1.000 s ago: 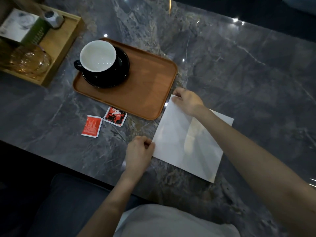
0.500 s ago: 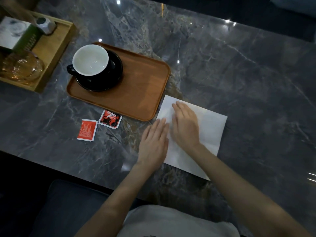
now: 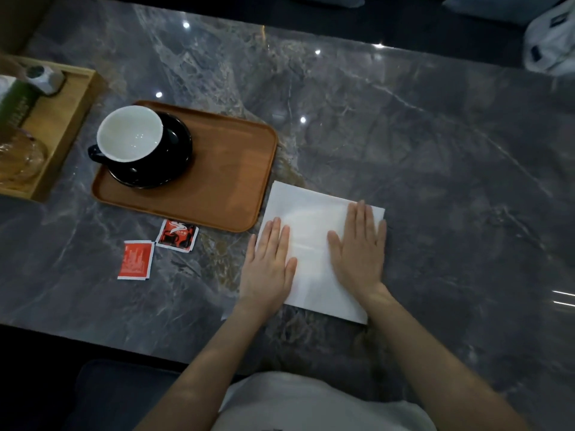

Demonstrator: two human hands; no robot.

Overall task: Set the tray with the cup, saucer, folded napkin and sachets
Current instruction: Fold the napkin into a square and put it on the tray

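Two hands lie flat on a white napkin (image 3: 314,241) in the middle of the frame. The left hand (image 3: 269,267) presses on the napkin's left edge, with its fingers spread out and straight, so it grips nothing. The right hand (image 3: 357,253) presses on the right side in the same way, palm down and fingers stretched. The napkin sits on a dark gray marble table (image 3: 420,150), just beside the right end of a brown tray (image 3: 230,178).

On the left part of the tray stands a black cup (image 3: 130,138), white inside, on a black saucer (image 3: 174,157). The cup's handle points to the left.

Below the tray, on the table, lie two sachets. The red sachet (image 3: 136,259) is lower left, and the red and black sachet (image 3: 177,235) is just beside it, near the tray's edge.

At the far left of the frame is a light wooden box (image 3: 67,119) with a glass bowl (image 3: 18,160) in it.
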